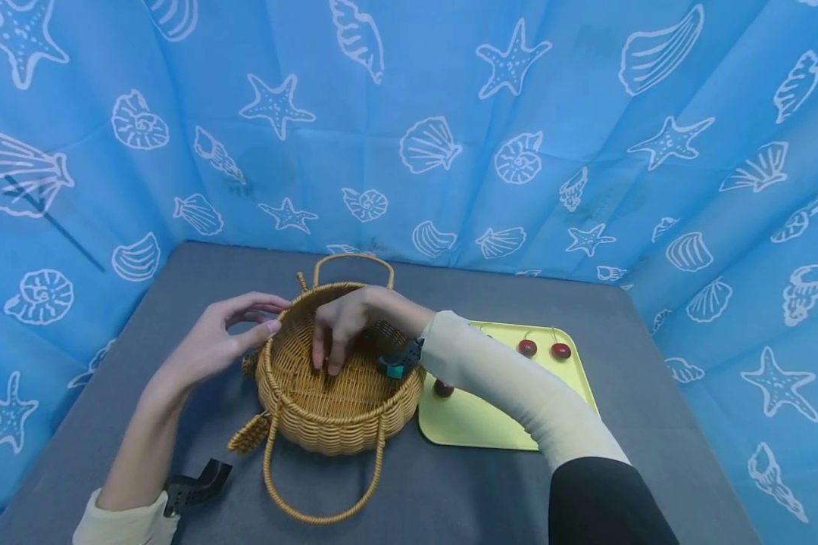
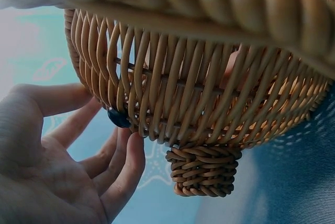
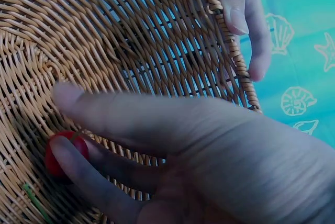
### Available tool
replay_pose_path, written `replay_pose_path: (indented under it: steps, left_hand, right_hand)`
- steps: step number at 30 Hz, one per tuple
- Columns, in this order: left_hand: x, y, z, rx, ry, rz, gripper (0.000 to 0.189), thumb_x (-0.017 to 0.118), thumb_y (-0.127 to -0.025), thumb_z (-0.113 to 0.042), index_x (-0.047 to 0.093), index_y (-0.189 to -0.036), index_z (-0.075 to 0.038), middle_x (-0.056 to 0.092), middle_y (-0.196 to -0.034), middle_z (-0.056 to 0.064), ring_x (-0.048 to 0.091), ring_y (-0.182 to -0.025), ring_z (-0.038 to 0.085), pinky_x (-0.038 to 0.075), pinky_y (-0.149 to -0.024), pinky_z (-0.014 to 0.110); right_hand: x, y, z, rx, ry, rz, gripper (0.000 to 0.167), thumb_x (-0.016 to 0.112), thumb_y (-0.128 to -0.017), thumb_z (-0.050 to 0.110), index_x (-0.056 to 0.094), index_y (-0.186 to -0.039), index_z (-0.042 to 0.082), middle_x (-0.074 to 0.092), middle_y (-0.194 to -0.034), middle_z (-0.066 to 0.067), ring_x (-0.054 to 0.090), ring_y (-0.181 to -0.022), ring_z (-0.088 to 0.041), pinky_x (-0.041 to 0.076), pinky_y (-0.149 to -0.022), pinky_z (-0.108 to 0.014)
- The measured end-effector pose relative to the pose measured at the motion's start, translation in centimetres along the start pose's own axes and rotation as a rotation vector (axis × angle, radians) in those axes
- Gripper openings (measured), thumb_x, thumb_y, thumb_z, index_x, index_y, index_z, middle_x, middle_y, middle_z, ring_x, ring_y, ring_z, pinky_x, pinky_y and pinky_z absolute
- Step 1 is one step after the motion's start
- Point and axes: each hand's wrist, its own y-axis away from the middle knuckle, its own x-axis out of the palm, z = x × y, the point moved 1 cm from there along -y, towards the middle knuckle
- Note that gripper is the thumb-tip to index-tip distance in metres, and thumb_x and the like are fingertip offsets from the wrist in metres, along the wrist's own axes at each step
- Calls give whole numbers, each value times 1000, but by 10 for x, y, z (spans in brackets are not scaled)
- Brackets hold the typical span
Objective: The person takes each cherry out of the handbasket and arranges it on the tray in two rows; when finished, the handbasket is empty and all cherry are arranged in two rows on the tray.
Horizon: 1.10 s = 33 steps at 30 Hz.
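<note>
A round wicker basket [image 1: 341, 435] with two loop handles stands on the grey table. My left hand [image 1: 221, 341] holds its left rim, thumb at the edge and fingers along the outside; the left wrist view shows the fingertips at the weave, near a dark bead [image 2: 119, 118]. Down inside the basket is my right hand [image 1: 348, 322]. Against its fingertips lies a red cherry [image 3: 55, 169], partly covered by one finger, while the thumb stands apart from it. A green stem [image 3: 36, 203] shows beside the cherry.
Right of the basket, partly under my right forearm, lies a yellow tray [image 1: 477, 424] with several cherries [image 1: 560, 350] on it. Small woven pieces [image 1: 248, 434] stick out from the basket's side. A blue curtain [image 1: 409, 91] with shells surrounds the table.
</note>
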Motion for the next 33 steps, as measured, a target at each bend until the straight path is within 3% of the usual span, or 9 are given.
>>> replay_pose_path:
  steps: [5, 9, 14, 18, 25, 30, 33]
  left_hand:
    - [-1, 1, 1, -1, 2, -1, 36, 66, -108, -20, 67, -143, -11, 72, -139, 16, 66, -127, 38, 48, -105, 57]
    - [-2, 0, 1, 1, 3, -3, 36, 66, -108, -20, 67, -143, -11, 72, -140, 17, 66, -127, 40, 48, -105, 60]
    - [-2, 0, 1, 0, -2, -7, 36, 66, -108, -21, 68, -143, -12, 72, -139, 16, 67, -127, 40, 49, -105, 58]
    - [-3, 1, 2, -2, -3, -11, 35, 66, -109, -21, 68, -142, -11, 72, -139, 16, 67, -128, 40, 49, -104, 55]
    - [-3, 1, 4, 6, -9, -12, 35, 66, -109, -21, 68, -142, -12, 73, -138, 16, 67, -126, 39, 50, -103, 54]
    - [-1, -1, 4, 14, -15, -9, 34, 67, -109, -22, 69, -142, -13, 74, -137, 14, 68, -124, 36, 49, -103, 52]
    - [0, -1, 2, 16, -12, -7, 34, 67, -108, -21, 69, -142, -13, 74, -137, 14, 69, -123, 35, 50, -103, 52]
  right_hand:
    - [-2, -1, 2, -26, 45, -54, 28, 80, -96, 3, 82, -124, 9, 79, -127, -6, 61, -100, -6, 48, -86, -19]
    - [-1, -2, 3, 2, 56, -62, 22, 79, -97, 5, 83, -119, 10, 80, -121, -4, 60, -95, -7, 48, -85, -20]
    - [2, -3, 4, 74, -29, 104, 26, 77, -100, 6, 79, -125, 11, 77, -119, -3, 74, -98, -13, 64, -94, -33]
    - [6, -3, 6, 114, -66, 263, 35, 76, -100, 3, 74, -133, 12, 71, -127, -6, 77, -102, -20, 65, -98, -42]
    - [14, -6, 8, 118, -129, 427, 46, 71, -99, -7, 69, -141, 9, 61, -140, -15, 76, -111, -25, 62, -105, -43]
    - [20, -9, 9, 99, -135, 485, 53, 70, -98, -11, 65, -148, 9, 62, -139, -14, 74, -115, -24, 62, -103, -37]
    - [22, -11, 10, 69, -82, 498, 56, 71, -98, -10, 64, -150, 10, 62, -139, -10, 69, -120, -18, 63, -98, -29]
